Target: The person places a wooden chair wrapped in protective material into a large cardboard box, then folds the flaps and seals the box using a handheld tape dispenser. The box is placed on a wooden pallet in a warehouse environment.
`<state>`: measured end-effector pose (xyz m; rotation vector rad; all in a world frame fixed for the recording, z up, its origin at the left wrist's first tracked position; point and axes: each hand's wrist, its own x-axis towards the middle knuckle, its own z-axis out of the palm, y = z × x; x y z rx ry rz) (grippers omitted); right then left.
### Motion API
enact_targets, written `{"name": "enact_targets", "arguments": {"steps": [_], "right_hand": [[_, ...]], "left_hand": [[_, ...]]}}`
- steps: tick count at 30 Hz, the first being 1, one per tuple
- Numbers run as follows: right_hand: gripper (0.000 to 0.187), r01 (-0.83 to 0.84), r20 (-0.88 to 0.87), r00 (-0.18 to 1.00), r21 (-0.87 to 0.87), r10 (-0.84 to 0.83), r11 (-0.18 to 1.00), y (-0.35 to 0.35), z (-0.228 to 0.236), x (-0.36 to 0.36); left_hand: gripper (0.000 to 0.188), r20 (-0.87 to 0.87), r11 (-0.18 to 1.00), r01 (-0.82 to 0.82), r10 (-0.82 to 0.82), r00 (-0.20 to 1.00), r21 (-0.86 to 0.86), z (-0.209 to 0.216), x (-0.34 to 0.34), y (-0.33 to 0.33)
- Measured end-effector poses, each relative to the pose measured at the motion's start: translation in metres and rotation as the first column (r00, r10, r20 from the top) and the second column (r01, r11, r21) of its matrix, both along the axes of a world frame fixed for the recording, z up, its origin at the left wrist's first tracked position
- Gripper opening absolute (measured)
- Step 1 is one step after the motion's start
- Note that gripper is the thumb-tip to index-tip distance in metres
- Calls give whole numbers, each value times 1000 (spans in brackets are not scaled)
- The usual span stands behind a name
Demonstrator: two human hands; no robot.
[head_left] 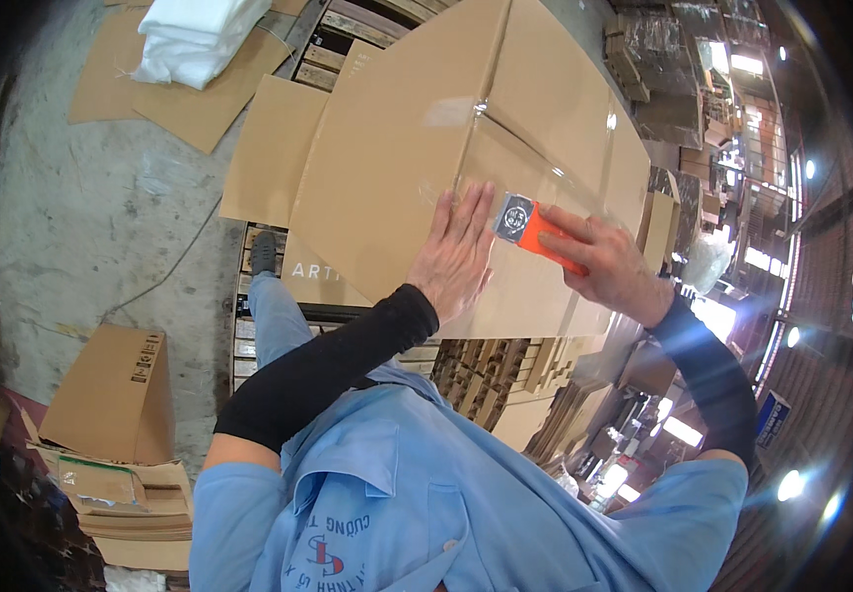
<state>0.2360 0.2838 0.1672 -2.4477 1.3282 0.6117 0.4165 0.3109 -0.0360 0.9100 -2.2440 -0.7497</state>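
A large brown cardboard carton stands in front of me, with a seam running along its edge and shiny strips that look like clear tape. My left hand lies flat on the carton near that seam, fingers stretched out and holding nothing. In my right hand is an orange-handled tool with a flat silver head, close beside my left fingertips. The head is near the carton's surface; whether it touches cannot be told. My right fingers wrap round the orange part and hide some of it.
Under the carton are wooden pallet slats, where my foot rests. Flat cardboard sheets and white folded material lie at the upper left. A smaller box stands lower left. Stacked cartons line the right side.
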Motion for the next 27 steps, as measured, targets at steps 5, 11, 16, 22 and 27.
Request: {"name": "enact_targets", "arguments": {"steps": [5, 11, 16, 22, 27], "right_hand": [[36, -25, -127, 991, 115, 40, 993, -27, -6, 31], [12, -201, -160, 960, 169, 228, 965, -68, -20, 88], [10, -289, -274, 890, 281, 365, 915, -93, -36, 128], [15, -499, -264, 742, 397, 617, 770, -97, -85, 115], [17, -275, -307, 866, 368, 395, 888, -121, -41, 65]], "left_hand": [[68, 258, 989, 110, -82, 963, -98, 5, -4, -13], [69, 489, 943, 272, -149, 859, -192, 19, 6, -21], [64, 463, 937, 321, -226, 857, -139, 2, 0, -11], [66, 399, 949, 286, -213, 892, -132, -19, -11, 0], [67, 607, 847, 472, -245, 756, -245, 6, -7, -7]]}}
